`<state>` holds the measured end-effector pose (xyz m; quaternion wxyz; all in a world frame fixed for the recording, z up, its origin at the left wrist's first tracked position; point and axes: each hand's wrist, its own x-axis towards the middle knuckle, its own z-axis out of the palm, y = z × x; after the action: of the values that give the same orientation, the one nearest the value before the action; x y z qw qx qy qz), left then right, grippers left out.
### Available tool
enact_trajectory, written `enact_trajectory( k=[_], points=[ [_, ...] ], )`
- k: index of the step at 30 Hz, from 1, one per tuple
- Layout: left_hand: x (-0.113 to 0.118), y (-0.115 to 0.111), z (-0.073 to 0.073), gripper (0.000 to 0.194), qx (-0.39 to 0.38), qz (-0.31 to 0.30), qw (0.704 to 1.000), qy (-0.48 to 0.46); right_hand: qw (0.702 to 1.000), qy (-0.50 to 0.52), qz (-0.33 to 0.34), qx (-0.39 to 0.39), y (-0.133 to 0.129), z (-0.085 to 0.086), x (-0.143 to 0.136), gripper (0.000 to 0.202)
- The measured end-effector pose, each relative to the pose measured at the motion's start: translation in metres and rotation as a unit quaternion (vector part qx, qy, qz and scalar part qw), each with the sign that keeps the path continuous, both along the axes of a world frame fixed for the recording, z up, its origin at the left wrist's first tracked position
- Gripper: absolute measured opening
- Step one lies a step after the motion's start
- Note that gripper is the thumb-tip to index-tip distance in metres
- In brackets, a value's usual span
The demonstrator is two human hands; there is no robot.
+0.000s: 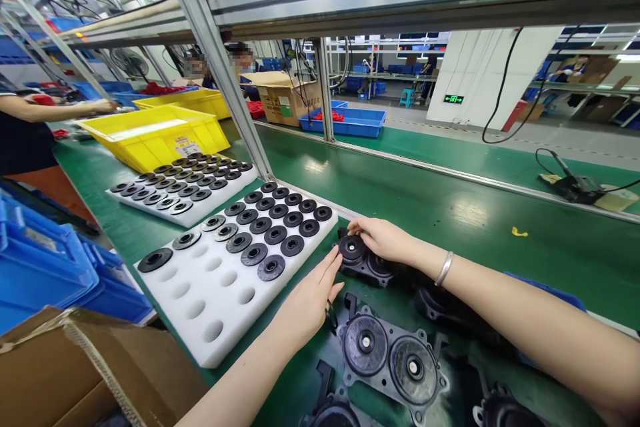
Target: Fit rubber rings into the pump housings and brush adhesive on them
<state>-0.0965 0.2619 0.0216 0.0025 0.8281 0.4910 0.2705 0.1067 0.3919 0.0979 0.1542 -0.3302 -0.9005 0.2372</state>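
My left hand [309, 300] reaches to the near left edge of a black twin-disc housing [367, 272], its fingertips at a round black disc [351, 248] there. On the far side of that disc, my right hand [377, 238] has its fingers curled over the housing's rim. A second black housing [390, 363] with two discs lies closer to me on the green bench. To the left, a white foam tray [200, 290] holds rows of black discs, with several bare hollows in its near part.
Behind that tray are another foam tray [190, 213] with discs and a yellow bin [155, 137]. A metal post [225, 73] rises beside them. Blue crates [45, 260] and a cardboard box [85, 367] stand at the left. A person's arm [55, 109] shows at far left.
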Motion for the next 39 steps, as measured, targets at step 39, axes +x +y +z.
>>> enact_trajectory(
  k=[39],
  points=[
    [0.008,0.000,0.006,0.046,0.020,0.011,0.999,-0.036,0.971,0.008,0.083,0.223,-0.079,-0.006,0.030,0.037]
  ],
)
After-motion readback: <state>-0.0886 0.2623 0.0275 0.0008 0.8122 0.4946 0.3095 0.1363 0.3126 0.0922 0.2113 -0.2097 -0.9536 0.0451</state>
